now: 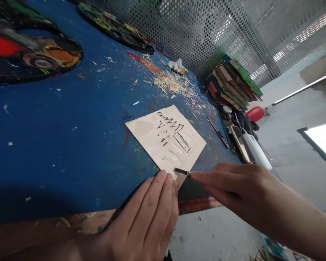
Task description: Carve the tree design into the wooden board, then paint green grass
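Note:
A pale, flat block (149,127) lies at an angle near the table's front edge, with dark tree-like zigzag marks and a small drawn rectangle on its face. My left hand (152,210) rests on the block's near corner, its fingers stretched out side by side. From the right, my right hand (233,181) is closed around a carving tool (182,172). The tool's metal blade reaches low over the block's lower part, close to my left fingertips. Its handle is hidden inside my fist. Faint pale marks show on the block just above the blade.
Wood shavings (174,85) are heaped on the blue table (70,145), beside a crumpled wrapper (178,67). Two paint-covered palettes (116,29) lie at the far left. A pen (217,132), a phone (241,143) and stacked books (233,85) sit at the right.

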A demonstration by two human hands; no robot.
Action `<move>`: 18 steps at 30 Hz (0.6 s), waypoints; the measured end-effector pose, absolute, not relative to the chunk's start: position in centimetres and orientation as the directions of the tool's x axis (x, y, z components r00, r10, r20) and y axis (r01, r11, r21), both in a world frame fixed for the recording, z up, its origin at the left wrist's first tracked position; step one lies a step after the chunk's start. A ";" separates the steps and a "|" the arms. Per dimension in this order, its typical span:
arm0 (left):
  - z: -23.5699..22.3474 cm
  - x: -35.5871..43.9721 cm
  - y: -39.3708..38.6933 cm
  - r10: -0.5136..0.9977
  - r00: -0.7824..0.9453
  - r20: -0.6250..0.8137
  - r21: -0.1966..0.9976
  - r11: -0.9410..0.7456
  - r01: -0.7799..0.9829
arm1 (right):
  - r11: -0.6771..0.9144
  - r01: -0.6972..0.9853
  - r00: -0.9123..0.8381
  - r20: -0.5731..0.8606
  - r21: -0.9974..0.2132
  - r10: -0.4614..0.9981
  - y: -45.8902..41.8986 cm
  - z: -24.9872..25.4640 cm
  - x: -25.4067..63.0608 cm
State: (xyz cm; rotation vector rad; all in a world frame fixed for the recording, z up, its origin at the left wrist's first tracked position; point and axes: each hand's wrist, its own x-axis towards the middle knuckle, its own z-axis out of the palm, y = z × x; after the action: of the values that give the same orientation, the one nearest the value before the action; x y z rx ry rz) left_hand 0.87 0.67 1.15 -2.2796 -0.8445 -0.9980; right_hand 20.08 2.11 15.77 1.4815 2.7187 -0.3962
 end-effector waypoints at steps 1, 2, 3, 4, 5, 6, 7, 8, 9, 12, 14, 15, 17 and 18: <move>1.2 1.0 0.7 0.340 0.534 0.774 -0.196 -0.673 0.713 | 0.526 0.825 -0.557 -0.140 -0.208 0.818 2.1 15.8 20.0; 1.3 1.1 0.6 0.345 0.530 0.774 -0.193 -0.669 0.717 | 0.537 0.819 -0.566 -0.136 -0.202 0.813 2.0 15.7 19.9; 1.4 1.2 0.6 0.348 0.528 0.775 -0.191 -0.667 0.720 | 0.548 0.815 -0.574 -0.128 -0.190 0.809 1.9 15.6 19.8; 1.5 1.2 0.6 0.348 0.528 0.775 -0.191 -0.668 0.720 | 0.561 0.809 -0.583 -0.118 -0.177 0.804 1.8 15.4 19.8; 1.5 1.3 0.5 0.347 0.529 0.774 -0.190 -0.669 0.718 | 0.572 0.803 -0.592 -0.110 -0.170 0.798 1.7 15.2 19.7; 1.6 1.4 0.5 0.348 0.532 0.772 -0.189 -0.673 0.715 | 0.577 0.799 -0.596 -0.099 -0.169 0.797 1.5 14.9 19.7; 1.7 1.4 0.5 0.352 0.535 0.768 -0.186 -0.677 0.712 | 0.574 0.801 -0.592 -0.087 -0.172 0.801 1.3 14.6 19.8; 1.7 1.4 0.4 0.358 0.537 0.764 -0.178 -0.683 0.708 | 0.564 0.806 -0.583 -0.078 -0.178 0.809 1.1 14.3 19.8; 1.7 1.3 0.4 0.366 0.538 0.760 -0.167 -0.689 0.705 | 0.553 0.811 -0.573 -0.072 -0.189 0.816 0.9 14.0 19.9; 1.6 1.2 0.2 0.387 0.534 0.752 -0.138 -0.699 0.702 | 0.522 0.831 -0.538 -0.035 -0.193 0.842 0.3 13.6 20.3; 1.5 1.1 0.1 0.391 0.536 0.748 -0.133 -0.702 0.699 | 0.498 0.845 -0.512 -0.026 -0.196 0.859 0.1 13.6 20.5; 1.4 1.1 0.1 0.390 0.537 0.748 -0.134 -0.704 0.697 | 0.486 0.852 -0.500 -0.026 -0.196 0.866 0.1 13.6 20.6; 1.4 1.1 0.2 0.381 0.538 0.752 -0.139 -0.707 0.694 | 0.477 0.857 -0.493 -0.040 -0.193 0.869 0.1 13.8 20.6; 1.4 1.1 0.2 0.376 0.537 0.755 -0.144 -0.704 0.696 | 0.481 0.857 -0.497 -0.050 -0.186 0.866 0.1 13.9 20.6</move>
State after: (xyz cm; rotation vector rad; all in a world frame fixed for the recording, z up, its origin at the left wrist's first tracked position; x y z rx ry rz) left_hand 1.09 0.22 1.40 -2.3464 -0.8729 -1.0044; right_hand 20.62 0.14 13.86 1.5988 2.7466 -0.2976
